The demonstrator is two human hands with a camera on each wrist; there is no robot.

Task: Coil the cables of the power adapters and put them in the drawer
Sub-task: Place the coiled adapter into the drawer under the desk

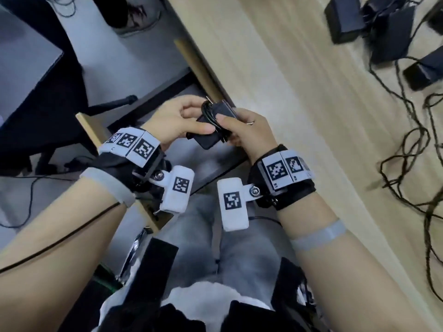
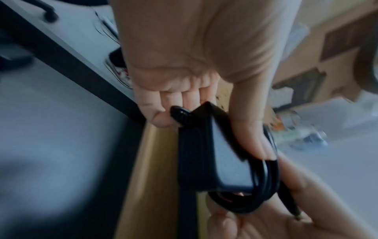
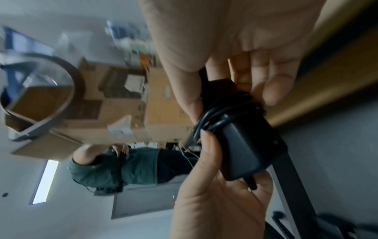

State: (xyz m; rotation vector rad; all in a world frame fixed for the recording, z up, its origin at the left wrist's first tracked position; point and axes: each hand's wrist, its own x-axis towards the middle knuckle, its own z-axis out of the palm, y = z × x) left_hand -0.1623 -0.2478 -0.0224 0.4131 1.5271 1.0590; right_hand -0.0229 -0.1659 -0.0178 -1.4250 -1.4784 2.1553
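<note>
Black, matte and blocky, the adapter (image 1: 211,130) sits pinched between the left hand (image 1: 177,121) and right hand (image 1: 247,133), just above the open drawer (image 1: 115,109), its thin rubbery cable (image 2: 263,186) already looped round the body. Coiling looks all but done, with the plug tip (image 2: 294,215) loose; next, I judge, tuck it and lower the bundle into the drawer. More adapters (image 1: 345,17) lie tangled on the pale wood table (image 1: 299,92), well beyond the drawer.

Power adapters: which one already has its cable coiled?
The adapter held in both hands, left hand and right hand, over the open drawer. Its cable is wrapped around it; the adapters on the table trail loose cables.
</note>
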